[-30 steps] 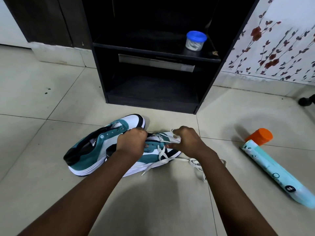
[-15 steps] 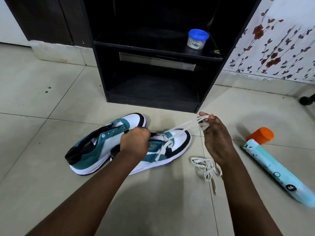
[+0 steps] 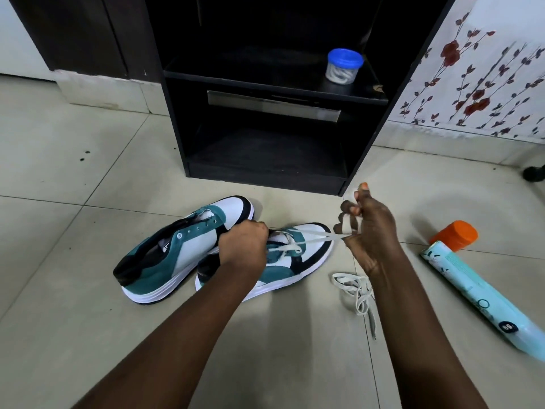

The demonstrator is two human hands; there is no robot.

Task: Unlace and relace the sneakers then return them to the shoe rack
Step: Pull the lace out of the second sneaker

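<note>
Two teal, white and black sneakers lie side by side on the tiled floor before the black shoe rack [image 3: 368,137]. The left sneaker [image 3: 165,258] has bare eyelets. My left hand [image 3: 243,249] grips the tongue area of the right sneaker [image 3: 303,255], which still carries part of its white lace [image 3: 312,239]. My right hand [image 3: 368,234] pinches that lace and holds it taut, to the right of the toe. A loose white lace [image 3: 355,290] lies in a heap on the floor under my right wrist.
A light blue spray can [image 3: 477,293] with an orange cap lies on the floor at the right. A small jar with a blue lid [image 3: 343,66] stands on the rack's upper shelf. The floral wall is at the right, a dark object [image 3: 535,174] by it.
My right hand went from the sneaker out to the right and up, drawing the lace out of the eyelets, then dropped slightly. My left hand stayed on the sneaker.
</note>
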